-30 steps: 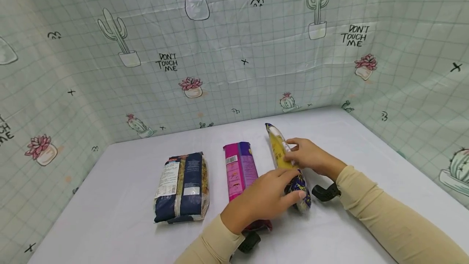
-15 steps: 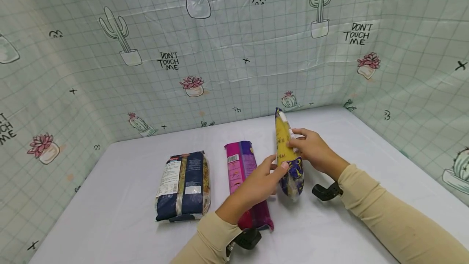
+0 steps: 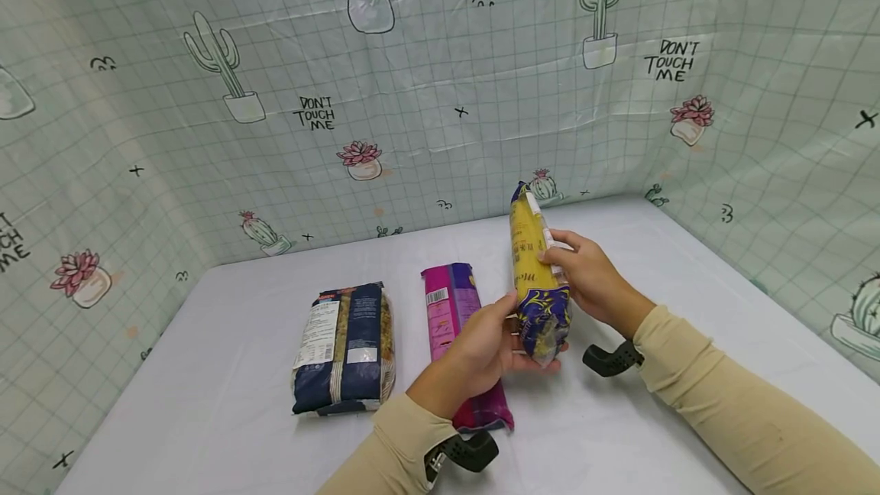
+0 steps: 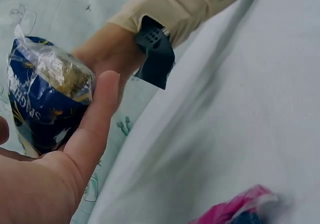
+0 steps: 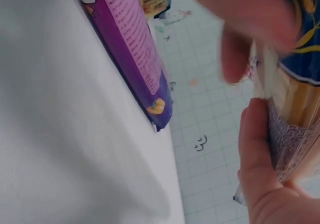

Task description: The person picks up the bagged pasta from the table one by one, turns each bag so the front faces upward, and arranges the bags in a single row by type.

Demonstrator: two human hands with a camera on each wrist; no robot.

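Note:
A yellow and dark-blue spaghetti bag [image 3: 532,258] is raised above the white table, tilted with its far end up. My right hand [image 3: 593,281] grips its right side, thumb on the yellow front. Around the clear lower end, my left hand [image 3: 484,346] cups the bag, thumb at the left side and fingers passing underneath. In the left wrist view the printed blue end of the spaghetti bag [image 4: 47,103] sits between the thumb and fingers. The right wrist view shows the right thumb [image 5: 256,144] against the bag's wrapper; the fingers there are blurred.
A pink and purple packet [image 3: 450,304] lies just left of the spaghetti bag, partly under my left forearm. Further left lies a navy pasta bag [image 3: 360,342] with a white label. A cactus-print cloth [image 3: 412,98] hangs behind the white tabletop [image 3: 227,373].
The spaghetti bag has risen off the table and turned its yellow front toward me. My left hand has shifted from on top of its lower end to beneath it.

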